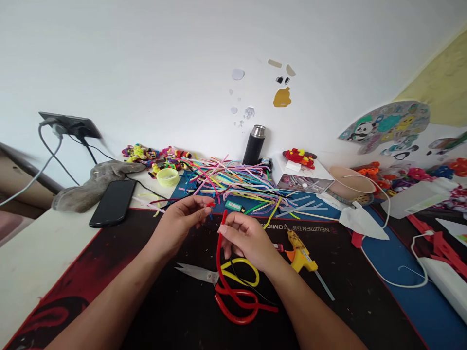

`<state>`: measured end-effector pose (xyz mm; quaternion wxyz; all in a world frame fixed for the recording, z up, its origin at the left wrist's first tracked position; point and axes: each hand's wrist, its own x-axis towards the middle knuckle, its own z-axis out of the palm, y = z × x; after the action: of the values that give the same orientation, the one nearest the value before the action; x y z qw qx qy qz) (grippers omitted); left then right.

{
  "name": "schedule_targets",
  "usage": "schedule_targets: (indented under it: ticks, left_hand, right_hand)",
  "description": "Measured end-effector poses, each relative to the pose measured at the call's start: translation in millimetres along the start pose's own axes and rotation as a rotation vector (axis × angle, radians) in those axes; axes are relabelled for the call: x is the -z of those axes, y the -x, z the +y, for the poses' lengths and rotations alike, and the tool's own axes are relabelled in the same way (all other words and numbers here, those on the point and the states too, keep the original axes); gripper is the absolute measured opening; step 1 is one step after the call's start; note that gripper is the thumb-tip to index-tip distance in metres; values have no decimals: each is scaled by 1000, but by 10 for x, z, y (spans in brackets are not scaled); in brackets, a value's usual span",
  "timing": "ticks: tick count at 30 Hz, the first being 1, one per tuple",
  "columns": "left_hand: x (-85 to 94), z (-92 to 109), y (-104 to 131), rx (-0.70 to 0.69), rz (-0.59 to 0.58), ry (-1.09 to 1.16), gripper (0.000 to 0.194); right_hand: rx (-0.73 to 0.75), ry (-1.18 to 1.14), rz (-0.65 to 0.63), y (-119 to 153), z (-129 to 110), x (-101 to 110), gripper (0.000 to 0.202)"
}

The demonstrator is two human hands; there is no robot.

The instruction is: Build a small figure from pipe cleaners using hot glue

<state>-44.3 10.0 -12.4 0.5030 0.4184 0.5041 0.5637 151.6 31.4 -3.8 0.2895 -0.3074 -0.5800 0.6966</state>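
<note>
My left hand (193, 212) is closed, pinching a small red and blue piece that looks like bent pipe cleaner; the fingers hide most of it. Just to its right, my right hand (244, 236) grips a red pipe cleaner (219, 257) between thumb and fingers. One end pokes up above the thumb, and the rest hangs down in a curve toward the mat. Beneath lies a pair of scissors (199, 273) with one yellow and one red handle, blades pointing left. The red strand crosses over the scissor handles. A thin black strand runs below my right hand.
A yellow glue gun (302, 253) lies right of my right hand. Behind the hands spreads a heap of coloured pipe cleaners (233, 180), with a green box-like item (234, 206) before it. A phone (113, 203) is at left, a black thermos (254, 146) by the wall.
</note>
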Motion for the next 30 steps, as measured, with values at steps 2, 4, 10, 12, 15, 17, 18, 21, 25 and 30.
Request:
schedule_targets:
  ticks: [2,4,10,12,15,17,18,21,25,30]
  left_hand:
    - [31,-24,-23,-16,19,9,34]
    - [55,-40,-46,-24,42,22,34]
    - [84,-52,-80,-36,92,70,31]
    - [95,-59,-84,-45,96,76,29]
    - [108,-65,-85,-59,101,73,28]
    - [106,-59,-82,-62,105,69,28]
    - [101,-53,-80,-63,107,69,28]
    - [80,-35,-75,-63,109,70,28]
    - [70,-30,-77,-62,106,70,27]
    - [71,-12,-68,-68,96,45,28]
  right_hand:
    - [1,67,64,2,-75,70,35]
    - [2,178,146,7,-130,182,31]
    - [-115,702,123,35,-75,451,21]
    - [-140,809,51,43,-42,445,20]
    - [-145,910,-23,49,-30,400,18]
    - [-137,945,-28,47,-38,384,18]
    - [-136,957,-23,45,-43,382,18]
    - [-138,983,-10,38,-52,387,19]
    - [-135,998,-18,36,-45,386,20]
    - [-94,967,0,32,-26,379,18]
